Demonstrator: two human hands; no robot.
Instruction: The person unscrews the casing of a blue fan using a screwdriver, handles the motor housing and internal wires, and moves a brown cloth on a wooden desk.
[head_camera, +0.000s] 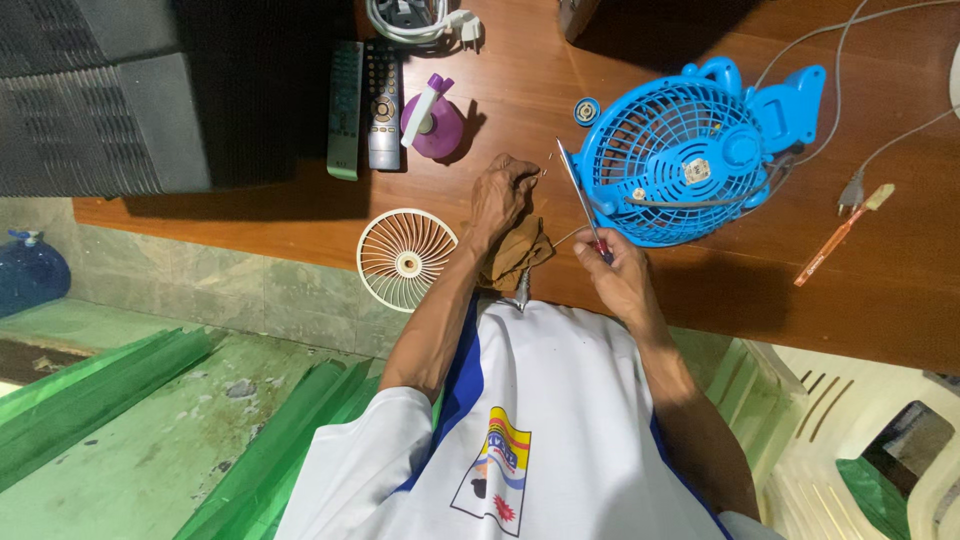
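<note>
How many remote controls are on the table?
2. A green-edged remote control and a grey remote control lie side by side, left of the purple spray bottle. Others may be hidden.

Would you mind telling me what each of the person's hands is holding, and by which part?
The right hand holds a screwdriver by its red handle, shaft pointing toward the blue fan. The left hand pinches something tiny at its fingertips; what it is cannot be told.

The tiny thing pinched in the left hand (503, 192) is too small to tell. The screwdriver (582, 202) handle hides inside the right hand (618, 272). The coiled white cable (420, 22) at the desk's (880, 290) far edge is cut off by the picture's top.
</note>
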